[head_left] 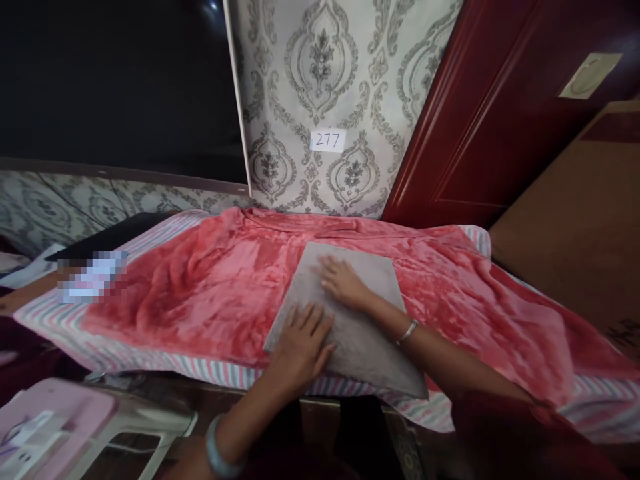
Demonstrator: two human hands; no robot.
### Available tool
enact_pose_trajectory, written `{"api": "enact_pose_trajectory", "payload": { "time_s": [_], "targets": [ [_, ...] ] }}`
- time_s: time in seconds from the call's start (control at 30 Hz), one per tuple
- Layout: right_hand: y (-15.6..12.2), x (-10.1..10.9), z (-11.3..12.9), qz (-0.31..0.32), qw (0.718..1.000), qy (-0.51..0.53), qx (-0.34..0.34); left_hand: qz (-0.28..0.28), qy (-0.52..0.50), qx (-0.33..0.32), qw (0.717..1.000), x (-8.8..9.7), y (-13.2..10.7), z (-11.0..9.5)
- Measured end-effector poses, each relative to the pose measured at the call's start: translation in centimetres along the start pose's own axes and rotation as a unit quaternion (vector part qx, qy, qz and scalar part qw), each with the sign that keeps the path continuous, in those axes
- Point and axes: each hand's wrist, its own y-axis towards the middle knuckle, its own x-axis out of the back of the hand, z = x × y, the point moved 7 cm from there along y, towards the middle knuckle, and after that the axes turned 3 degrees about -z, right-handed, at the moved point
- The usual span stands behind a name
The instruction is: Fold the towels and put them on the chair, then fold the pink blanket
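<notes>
A flat grey rectangular piece (373, 347), fabric-like on top, lies on a red plush blanket (215, 273). My left hand (303, 340) rests on its near left part, palm down, with the fingers stretched out. Farther back, my right hand (344, 281) lies flat on the same grey piece, its fingertips a little blurred. Neither hand grips anything. Under the blanket is a striped cloth (200, 367) in pink, white and grey-blue, hanging over the front edge.
A large dark screen (115, 87) stands at the back left before patterned wallpaper (320, 67). On the right are a dark red door (480, 100) and a big cardboard box (570, 220). A pink stool (65, 413) stands at the lower left.
</notes>
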Motion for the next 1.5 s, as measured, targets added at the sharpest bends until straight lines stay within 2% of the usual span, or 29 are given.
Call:
{"api": "enact_pose_trajectory", "payload": {
  "time_s": [0.07,0.1,0.17,0.27,0.43,0.57,0.7,0.87,1.03,1.17,1.23,1.33,1.4,1.5],
  "targets": [
    [-0.6,-1.5,4.2,0.036,0.993,0.026,0.113,-0.036,0.032,0.018,0.999,0.2,-1.6,0.9],
    [-0.8,-2.1,5.5,0.053,0.987,0.037,0.148,-0.05,0.048,0.02,0.997,0.0,-2.3,1.1],
    [-0.4,-3.0,6.3,0.072,0.982,0.04,0.172,-0.068,0.075,0.014,0.995,-0.6,-3.4,1.1],
    [2.0,-3.1,4.1,0.06,0.987,0.006,0.152,-0.084,0.093,0.01,0.992,-1.3,-4.0,1.0],
    [6.7,-2.5,-2.0,0.021,0.998,-0.031,0.047,-0.095,0.083,0.014,0.992,-1.4,-4.0,1.0],
    [8.7,-2.8,-5.3,0.017,1.0,-0.013,-0.013,-0.108,0.077,0.022,0.991,-1.6,-4.1,1.2],
    [9.5,-3.0,-6.8,0.0,0.999,0.005,-0.041,-0.132,0.075,0.024,0.988,-1.9,-4.0,1.3],
    [9.2,-2.2,-6.4,-0.02,0.998,0.022,-0.055,-0.136,0.086,0.01,0.987,-1.5,-3.5,1.4],
    [7.1,0.4,-4.7,-0.026,0.995,0.004,-0.091,-0.111,0.125,-0.024,0.986,-1.3,-3.3,1.7],
    [2.2,1.3,-2.0,-0.015,0.998,0.013,-0.054,-0.086,0.096,-0.01,0.992,-0.7,-2.9,1.4],
    [-1.2,1.0,-0.5,-0.002,0.999,0.031,-0.022,-0.08,0.07,-0.016,0.994,-0.3,-2.3,0.1],
    [-6.1,0.2,0.7,0.021,0.997,0.074,0.01,-0.057,0.018,-0.075,0.995,-0.7,-1.1,-3.5],
    [-8.2,-0.2,0.2,0.029,0.996,0.087,0.006,-0.04,0.002,-0.106,0.994,-1.7,-0.5,-5.5],
    [-8.7,-0.6,-2.8,0.021,0.997,0.07,-0.019,-0.051,0.018,-0.102,0.993,-3.5,-0.3,-6.6]
  ]
}}
